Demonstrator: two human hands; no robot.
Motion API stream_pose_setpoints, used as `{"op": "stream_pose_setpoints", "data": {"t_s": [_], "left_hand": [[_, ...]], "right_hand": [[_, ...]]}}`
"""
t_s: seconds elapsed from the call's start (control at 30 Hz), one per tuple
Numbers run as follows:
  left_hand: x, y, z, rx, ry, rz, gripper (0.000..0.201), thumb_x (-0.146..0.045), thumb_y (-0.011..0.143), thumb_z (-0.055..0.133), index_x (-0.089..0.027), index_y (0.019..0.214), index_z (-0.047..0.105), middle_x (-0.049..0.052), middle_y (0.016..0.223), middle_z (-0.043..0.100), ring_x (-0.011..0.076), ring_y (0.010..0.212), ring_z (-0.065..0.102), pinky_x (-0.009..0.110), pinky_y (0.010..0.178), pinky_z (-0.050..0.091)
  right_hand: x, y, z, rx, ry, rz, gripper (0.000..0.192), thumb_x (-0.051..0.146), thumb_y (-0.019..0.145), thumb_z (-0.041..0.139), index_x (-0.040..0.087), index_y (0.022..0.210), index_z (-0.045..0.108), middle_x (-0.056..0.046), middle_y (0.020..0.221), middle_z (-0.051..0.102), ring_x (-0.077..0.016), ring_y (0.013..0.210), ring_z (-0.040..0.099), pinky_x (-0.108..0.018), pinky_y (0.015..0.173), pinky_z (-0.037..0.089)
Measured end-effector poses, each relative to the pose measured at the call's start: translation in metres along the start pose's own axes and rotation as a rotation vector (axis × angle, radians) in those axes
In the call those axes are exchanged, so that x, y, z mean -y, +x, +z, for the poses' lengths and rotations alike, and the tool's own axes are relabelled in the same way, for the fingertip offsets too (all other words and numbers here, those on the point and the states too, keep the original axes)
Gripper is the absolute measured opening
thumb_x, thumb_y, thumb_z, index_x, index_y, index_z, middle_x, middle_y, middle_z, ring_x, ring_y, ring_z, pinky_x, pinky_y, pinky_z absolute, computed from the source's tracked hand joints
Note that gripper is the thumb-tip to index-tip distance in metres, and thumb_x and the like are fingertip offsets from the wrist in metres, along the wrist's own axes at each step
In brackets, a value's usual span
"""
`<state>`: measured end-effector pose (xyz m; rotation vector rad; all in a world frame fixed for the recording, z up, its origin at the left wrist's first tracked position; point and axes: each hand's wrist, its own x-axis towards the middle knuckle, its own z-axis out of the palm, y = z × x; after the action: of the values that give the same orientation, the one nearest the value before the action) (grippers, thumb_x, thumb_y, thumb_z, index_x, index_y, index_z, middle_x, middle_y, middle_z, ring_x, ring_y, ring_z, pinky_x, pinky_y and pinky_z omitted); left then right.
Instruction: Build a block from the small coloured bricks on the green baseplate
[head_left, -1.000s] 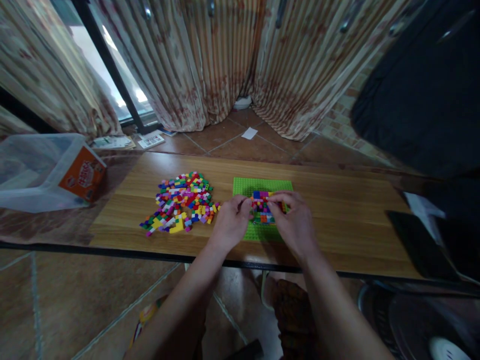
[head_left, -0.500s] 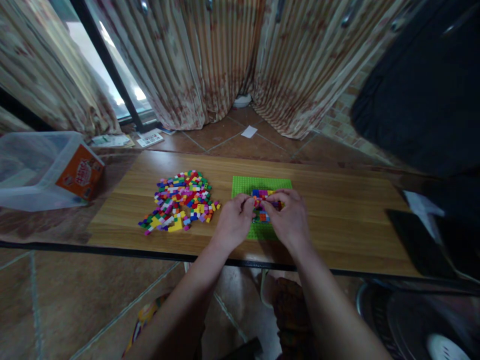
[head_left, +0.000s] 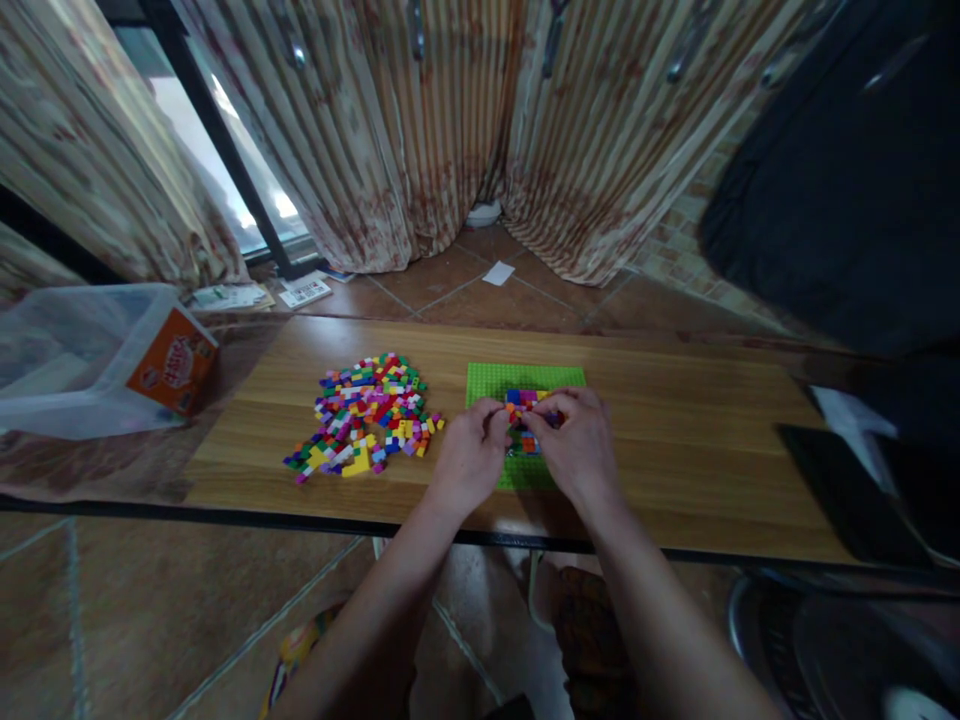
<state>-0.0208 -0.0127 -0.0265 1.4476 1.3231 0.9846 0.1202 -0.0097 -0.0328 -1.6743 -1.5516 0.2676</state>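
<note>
A green baseplate lies on the wooden table, with a small multicoloured brick build on it. My left hand and my right hand meet over that build, fingertips pinched on its bricks and covering its near part. A loose pile of small coloured bricks is spread to the left of the baseplate, a short way from my left hand.
A clear plastic tub with an orange label stands at the table's left end. A dark flat object and a white paper lie at the right end. Curtains hang behind, and a tiled floor lies beyond the table.
My two hands have drawn closer together over the brick build. The view has tilted slightly, so everything sits a little lower in the frame.
</note>
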Motion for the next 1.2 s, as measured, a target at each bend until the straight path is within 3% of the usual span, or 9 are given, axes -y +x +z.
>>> {"op": "stream_pose_setpoints", "data": {"t_s": [0.23,0.37,0.53,0.73,0.97,1.2], "left_hand": [[-0.003,-0.002,-0.002,0.013,0.059,0.009,0.018,-0.023,0.091,0.046,-0.017,0.086,0.063,0.001,0.072,0.064,0.0157,0.068,0.064,0.025,0.063,0.046],[-0.008,-0.003,-0.002,0.027,0.106,0.071,0.021,-0.02,0.092,0.046,-0.017,0.091,0.067,0.001,0.074,0.065,0.0152,0.072,0.062,0.025,0.068,0.045],[-0.014,-0.007,-0.001,0.021,0.155,0.084,0.024,-0.019,0.093,0.046,-0.016,0.094,0.07,0.002,0.076,0.067,0.0149,0.072,0.062,0.025,0.069,0.045],[-0.011,-0.008,0.002,-0.011,0.17,0.038,0.024,-0.02,0.092,0.048,-0.015,0.086,0.071,0.002,0.071,0.068,0.0144,0.066,0.061,0.024,0.064,0.044],[0.0,0.0,-0.002,-0.081,0.112,-0.003,0.022,-0.023,0.09,0.048,-0.016,0.088,0.069,0.005,0.079,0.073,0.0155,0.067,0.066,0.025,0.063,0.049],[-0.002,0.002,-0.008,-0.104,0.131,-0.007,0.022,-0.022,0.089,0.049,-0.016,0.088,0.07,0.006,0.085,0.075,0.0161,0.072,0.068,0.024,0.063,0.05]], "right_hand": [[0.001,-0.002,-0.007,-0.006,0.078,-0.068,0.022,0.037,0.087,0.059,0.022,0.084,0.075,-0.01,0.101,0.065,-0.0271,0.101,0.058,-0.047,0.092,0.045],[0.007,-0.002,-0.012,0.074,0.149,-0.183,0.022,0.038,0.09,0.058,0.024,0.092,0.076,-0.009,0.111,0.064,-0.0259,0.109,0.057,-0.047,0.096,0.044],[0.01,-0.003,-0.011,0.114,0.18,-0.21,0.018,0.033,0.09,0.06,0.024,0.086,0.075,-0.007,0.105,0.067,-0.0242,0.103,0.059,-0.045,0.093,0.046],[0.014,-0.005,-0.012,0.064,0.137,-0.259,0.016,0.028,0.089,0.062,0.024,0.082,0.075,-0.005,0.093,0.068,-0.0231,0.095,0.059,-0.041,0.088,0.047],[-0.003,0.003,-0.018,-0.012,0.178,-0.157,0.01,0.031,0.084,0.069,0.026,0.083,0.077,-0.004,0.095,0.069,-0.0229,0.096,0.061,-0.041,0.089,0.046],[-0.012,0.0,-0.02,0.133,0.115,-0.15,0.004,0.03,0.079,0.074,0.028,0.079,0.078,-0.005,0.102,0.067,-0.0254,0.103,0.059,-0.044,0.093,0.045]]}}
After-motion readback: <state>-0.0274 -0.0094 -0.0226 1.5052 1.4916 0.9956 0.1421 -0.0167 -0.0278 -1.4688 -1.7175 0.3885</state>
